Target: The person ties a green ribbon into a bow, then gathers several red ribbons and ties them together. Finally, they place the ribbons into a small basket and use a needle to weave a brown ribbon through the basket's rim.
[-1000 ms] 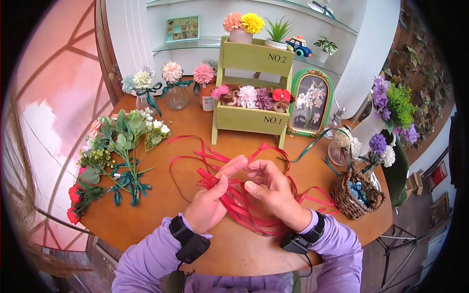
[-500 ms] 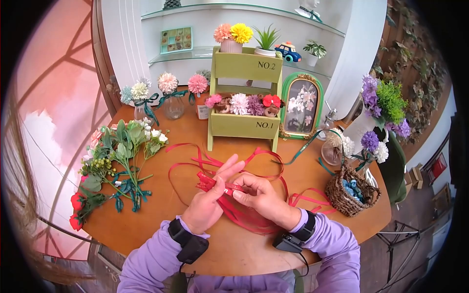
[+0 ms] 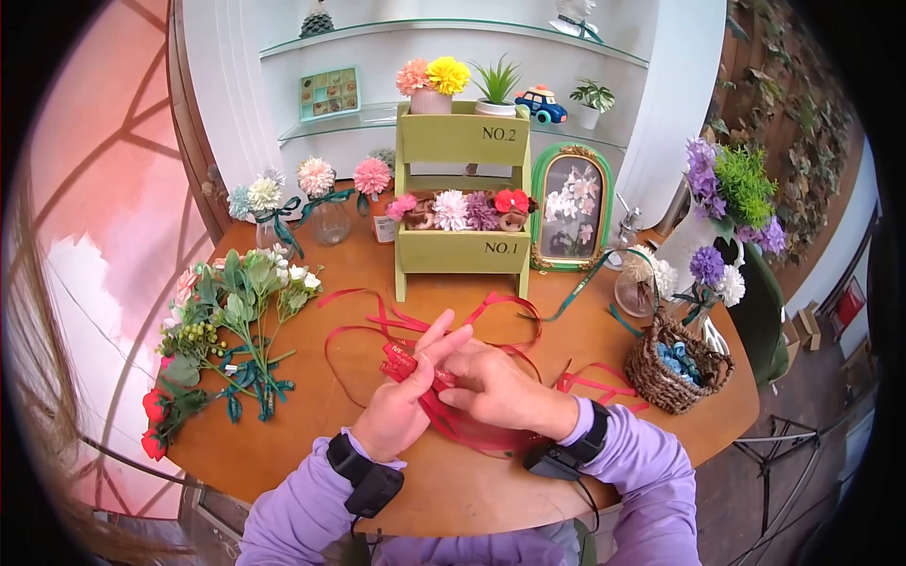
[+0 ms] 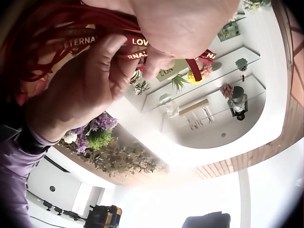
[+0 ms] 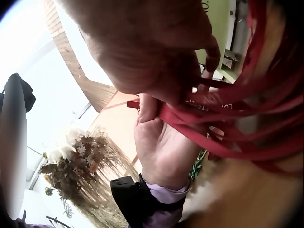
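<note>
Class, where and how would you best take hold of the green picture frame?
The picture frame is probably best gripped by its arched top, from above, thumb in front, fingers behind: it stands upright with that edge exposed, while the green stand crowds its left side.

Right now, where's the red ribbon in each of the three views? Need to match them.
Head: red ribbon at centre, strands trailing over the table.
Left wrist: mostly upper left.
Right wrist: mostly right half, one end left of centre.
Shared landmark: green stand, upper centre in head and left wrist, upper right in right wrist.
</note>
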A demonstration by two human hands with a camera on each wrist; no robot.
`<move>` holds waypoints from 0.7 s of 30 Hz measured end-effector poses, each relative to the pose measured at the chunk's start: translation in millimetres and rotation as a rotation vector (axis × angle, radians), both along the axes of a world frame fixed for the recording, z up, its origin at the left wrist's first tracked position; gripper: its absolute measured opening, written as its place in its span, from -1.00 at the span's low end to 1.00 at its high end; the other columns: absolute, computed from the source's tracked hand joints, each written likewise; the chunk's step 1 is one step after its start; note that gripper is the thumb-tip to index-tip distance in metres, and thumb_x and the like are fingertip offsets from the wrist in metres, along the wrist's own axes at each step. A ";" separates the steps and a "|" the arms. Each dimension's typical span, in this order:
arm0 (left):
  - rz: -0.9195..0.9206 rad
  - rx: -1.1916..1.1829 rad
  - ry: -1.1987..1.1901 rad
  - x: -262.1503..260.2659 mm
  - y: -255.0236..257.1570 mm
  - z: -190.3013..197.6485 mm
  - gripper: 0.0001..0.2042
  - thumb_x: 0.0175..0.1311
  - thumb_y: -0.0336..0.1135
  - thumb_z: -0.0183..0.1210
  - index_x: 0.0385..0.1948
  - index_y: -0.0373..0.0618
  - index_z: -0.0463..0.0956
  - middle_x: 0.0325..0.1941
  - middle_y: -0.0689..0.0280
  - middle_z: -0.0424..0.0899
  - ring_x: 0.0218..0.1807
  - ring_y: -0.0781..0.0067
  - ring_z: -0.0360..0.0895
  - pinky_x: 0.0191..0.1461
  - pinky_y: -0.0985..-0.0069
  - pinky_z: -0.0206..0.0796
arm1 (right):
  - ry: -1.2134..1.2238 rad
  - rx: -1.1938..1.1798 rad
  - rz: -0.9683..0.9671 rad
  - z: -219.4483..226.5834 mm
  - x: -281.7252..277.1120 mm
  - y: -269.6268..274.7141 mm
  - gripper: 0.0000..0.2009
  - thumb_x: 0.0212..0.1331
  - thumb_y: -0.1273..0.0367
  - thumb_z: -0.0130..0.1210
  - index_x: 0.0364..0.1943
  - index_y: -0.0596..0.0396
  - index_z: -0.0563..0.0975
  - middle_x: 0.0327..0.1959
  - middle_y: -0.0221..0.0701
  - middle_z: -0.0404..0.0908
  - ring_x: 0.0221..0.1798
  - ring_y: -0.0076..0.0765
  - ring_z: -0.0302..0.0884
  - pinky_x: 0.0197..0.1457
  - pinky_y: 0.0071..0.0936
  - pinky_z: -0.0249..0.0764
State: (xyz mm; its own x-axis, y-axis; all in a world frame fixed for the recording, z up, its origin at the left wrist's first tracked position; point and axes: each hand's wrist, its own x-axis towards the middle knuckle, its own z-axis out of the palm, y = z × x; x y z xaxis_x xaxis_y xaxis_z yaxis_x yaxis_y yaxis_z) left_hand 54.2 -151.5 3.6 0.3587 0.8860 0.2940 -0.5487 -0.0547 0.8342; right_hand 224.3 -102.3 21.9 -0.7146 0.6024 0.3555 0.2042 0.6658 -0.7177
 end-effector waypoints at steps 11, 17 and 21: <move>0.394 0.397 0.675 -2.6 1.8 -4.6 -0.55 0.52 0.02 -0.21 0.25 0.07 0.46 0.60 0.24 -0.18 0.59 0.09 -0.33 0.56 0.08 -0.39 | 0.384 -0.660 0.179 -17.6 -14.8 -13.3 -0.22 -0.07 0.39 0.44 0.26 0.14 0.21 0.19 -0.33 0.35 0.28 -0.31 0.32 0.36 -0.36 0.26; 0.341 0.244 0.473 -6.5 0.3 6.8 -0.53 0.53 0.00 -0.22 0.36 0.04 0.26 0.56 0.20 -0.01 0.57 0.25 -0.18 0.54 0.13 -0.27 | -0.227 -0.696 0.225 -14.6 -3.8 -8.9 -0.74 0.22 0.35 0.22 -0.10 0.17 0.48 -0.31 -0.46 0.57 -0.09 -0.54 0.50 0.04 -0.49 0.41; 0.151 -0.028 -0.099 -26.9 9.9 15.9 -0.52 0.52 0.00 -0.20 0.36 0.02 0.21 0.51 0.18 0.15 0.55 0.34 -0.06 0.52 0.16 -0.17 | -0.113 -0.773 0.209 -5.7 4.8 -4.8 -0.85 0.40 0.32 -0.04 -0.28 0.06 0.48 -0.51 -0.57 0.44 -0.41 -0.63 0.37 -0.27 -0.54 0.36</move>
